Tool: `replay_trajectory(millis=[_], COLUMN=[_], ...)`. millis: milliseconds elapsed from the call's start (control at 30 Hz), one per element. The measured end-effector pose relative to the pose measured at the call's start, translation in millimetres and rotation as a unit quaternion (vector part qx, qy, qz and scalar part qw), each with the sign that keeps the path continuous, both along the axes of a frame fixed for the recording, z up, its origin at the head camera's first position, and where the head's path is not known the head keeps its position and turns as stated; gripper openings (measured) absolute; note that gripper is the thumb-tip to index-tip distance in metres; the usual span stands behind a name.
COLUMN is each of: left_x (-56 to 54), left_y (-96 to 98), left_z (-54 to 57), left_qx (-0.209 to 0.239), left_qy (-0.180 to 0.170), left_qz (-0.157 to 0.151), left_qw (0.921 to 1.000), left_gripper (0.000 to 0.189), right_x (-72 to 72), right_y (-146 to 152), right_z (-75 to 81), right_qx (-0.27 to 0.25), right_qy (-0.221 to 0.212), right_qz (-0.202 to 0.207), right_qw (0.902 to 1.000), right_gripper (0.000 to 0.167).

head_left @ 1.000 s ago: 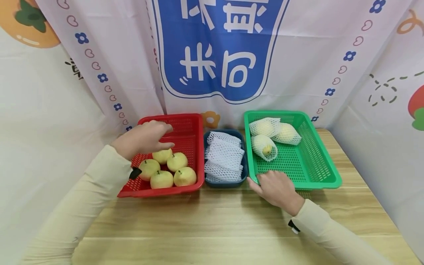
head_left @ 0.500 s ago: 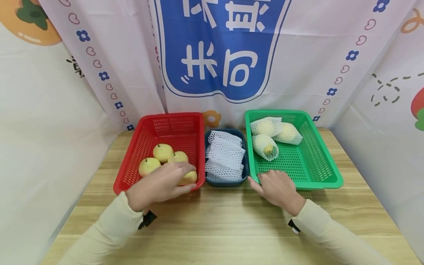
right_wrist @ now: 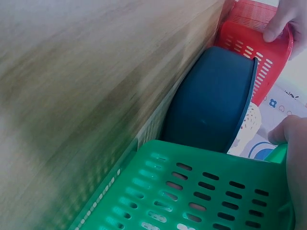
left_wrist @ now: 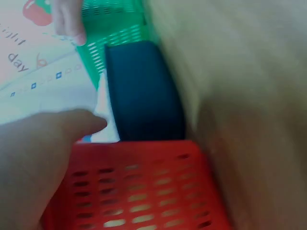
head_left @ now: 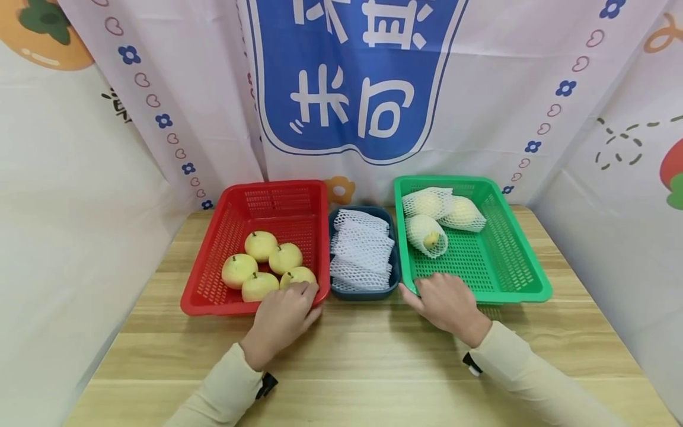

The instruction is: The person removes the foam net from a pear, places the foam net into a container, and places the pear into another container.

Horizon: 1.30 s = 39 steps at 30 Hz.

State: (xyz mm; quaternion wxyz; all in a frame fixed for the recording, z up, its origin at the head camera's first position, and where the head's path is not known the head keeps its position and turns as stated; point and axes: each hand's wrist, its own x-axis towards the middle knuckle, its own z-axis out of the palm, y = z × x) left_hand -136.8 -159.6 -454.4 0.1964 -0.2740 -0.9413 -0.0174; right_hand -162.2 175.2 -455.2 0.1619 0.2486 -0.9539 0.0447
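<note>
Head view: bright, diffuse illumination; soft shadows lie on the table (head_left: 373, 367) before the red basket (head_left: 323, 237) and green basket (head_left: 512, 298), with pale sheen nearer the table's front edge. Left wrist view: hazy, table grain blurred, a brownish shadow beside the red basket. Right wrist view: bluish cast, table grain soft.

The red basket (head_left: 277, 204), slotted plastic, stood upright just left of the dark blue tub (head_left: 373, 295), five bare yellow fruits (head_left: 285, 258) bunched inside. Just right of that tub stood the green basket (head_left: 480, 267), slotted too, its three net-wrapped fruits (head_left: 428, 204) lying clustered towards the tub.
</note>
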Motion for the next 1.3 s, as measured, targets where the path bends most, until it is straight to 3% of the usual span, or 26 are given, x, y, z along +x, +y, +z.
replay_trajectory(millis=[167, 267, 333, 433, 533, 600, 733, 867, 1000, 1133, 1233, 1300], left_x=[0.2, -0.1, -0.1, -0.3, -0.6, -0.6, 0.0, 0.1, -0.1, -0.5, 0.4, 1.1], left_y=[2.7, 2.4, 1.9, 1.1, 1.3, 1.5, 1.6, 1.4, 1.3, 1.7, 1.4, 0.7], left_z=[-9.0, -10.4, -10.3, -10.3, -11.1, -11.6, -11.3, -11.2, -10.1, -9.3, -9.3, -9.6], left_qx=[-0.024, -0.028, -0.031, -0.033, -0.032, -0.031, -0.031, -0.031, -0.029, -0.030, -0.033, -0.035], left_qy=[0.042, 0.049, 0.053, 0.058, 0.061, 0.063, 0.063, 0.061, 0.063, 0.063, 0.061, 0.060], left_qz=[0.024, 0.027, 0.028, 0.027, 0.023, 0.022, 0.024, 0.025, 0.024, 0.024, 0.027, 0.029], left_qw=[0.9985, 0.9981, 0.9977, 0.9974, 0.9974, 0.9973, 0.9972, 0.9974, 0.9973, 0.9972, 0.9972, 0.9971], left_gripper=[0.038, 0.038, 0.038, 0.038, 0.035, 0.034, 0.034, 0.035, 0.034, 0.032, 0.034, 0.035], right_x=[-0.1, -1.9, -4.5, -11.0, -21.0, -29.4, -47.8, -69.2, -93.1, -113.6, -124.9, -131.0], right_y=[2, 5, 8, 12, 18, 22, 30, 35, 37, 37, 34, 30], right_z=[3.5, 12.2, 22.5, 42.4, 66.9, 85.1, 117.9, 132.8, 127.3, 109.9, 94.2, 84.6], right_qx=[-0.007, -0.025, -0.038, -0.033, -0.007, 0.012, 0.032, 0.045, 0.056, 0.062, 0.069, 0.073], right_qy=[-0.031, -0.106, -0.184, -0.306, -0.365, -0.362, -0.323, -0.286, -0.270, -0.282, -0.292, -0.295], right_qz=[0.010, 0.035, 0.058, 0.075, 0.086, 0.084, 0.058, 0.021, -0.015, -0.049, -0.060, -0.062], right_qw=[0.9994, 0.9934, 0.9805, 0.9486, 0.9270, 0.9283, 0.9441, 0.9569, 0.9612, 0.9561, 0.9522, 0.9506], right_gripper=[0.054, 0.054, 0.052, 0.050, 0.050, 0.055, 0.064, 0.069, 0.079, 0.085, 0.080, 0.068])
